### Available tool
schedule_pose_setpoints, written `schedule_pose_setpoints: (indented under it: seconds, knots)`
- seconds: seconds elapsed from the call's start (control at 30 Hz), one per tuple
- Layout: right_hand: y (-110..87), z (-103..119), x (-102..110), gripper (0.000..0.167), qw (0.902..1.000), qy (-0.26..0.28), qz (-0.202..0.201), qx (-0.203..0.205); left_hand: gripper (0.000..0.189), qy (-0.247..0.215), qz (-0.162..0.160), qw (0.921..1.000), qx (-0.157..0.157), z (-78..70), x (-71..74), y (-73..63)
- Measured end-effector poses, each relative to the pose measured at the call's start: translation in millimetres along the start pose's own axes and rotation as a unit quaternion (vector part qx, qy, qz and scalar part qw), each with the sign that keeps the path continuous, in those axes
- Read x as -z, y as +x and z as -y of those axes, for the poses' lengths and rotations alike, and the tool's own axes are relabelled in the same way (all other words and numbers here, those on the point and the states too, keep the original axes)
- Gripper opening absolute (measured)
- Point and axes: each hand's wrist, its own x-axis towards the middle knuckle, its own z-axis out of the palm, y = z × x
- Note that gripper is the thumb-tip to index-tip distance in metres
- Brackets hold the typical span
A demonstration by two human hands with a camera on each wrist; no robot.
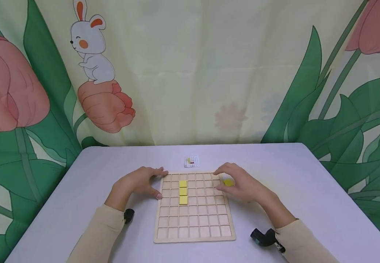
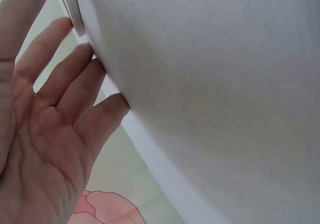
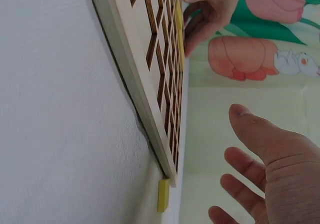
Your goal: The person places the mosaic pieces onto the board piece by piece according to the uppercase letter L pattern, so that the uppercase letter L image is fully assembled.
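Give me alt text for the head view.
A wooden grid board holds three yellow square tiles in a column, with a person's left hand at its left edge. The right hand hovers near the right edge, by a loose yellow tile; a small patterned card lies beyond the board.

Four tiles [image 1: 183, 191]; one board [image 1: 194, 220]; one card [image 1: 191, 161]

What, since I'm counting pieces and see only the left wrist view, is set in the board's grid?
Observer: Three yellow tiles sit in one column of the wooden board.
Operator: Is any piece off it?
Observer: Yes, a loose yellow tile lies on the table beside the wooden board.
Operator: Is the right hand holding that one?
Observer: No, the right wrist view shows the hand's fingers apart from it.
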Motion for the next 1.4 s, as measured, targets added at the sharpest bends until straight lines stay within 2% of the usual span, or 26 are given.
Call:
schedule_pose_setpoints:
  seconds: [0.1,0.53,0.8,1.17,1.4]
  knots:
    - [-4.4,-6.9,5.5,0.037,0.9999,-0.008,-0.011,0.000,0.092,0.000,0.002,1.0000,0.000,-0.1,1.0,1.9]
    - [-23.2,-38.7,15.5,0.043,0.9991,-0.022,-0.017,-0.031,0.095,0.000,0.009,0.9999,0.010,-0.1,0.7,2.4]
    - [-29.3,-45.3,14.3,0.049,0.9945,-0.016,0.010,-0.103,0.095,-0.002,0.007,0.9999,0.013,-1.0,0.6,2.1]
    - [-26.3,-52.8,2.0,0.046,0.9949,-0.012,0.019,-0.099,0.096,-0.014,0.011,0.9996,0.022,0.3,-4.0,3.4]
    - [-21.8,-54.3,-2.5,0.040,0.9948,-0.011,0.016,-0.100,0.095,-0.023,0.011,0.9990,0.037,-3.9,1.2,4.1]
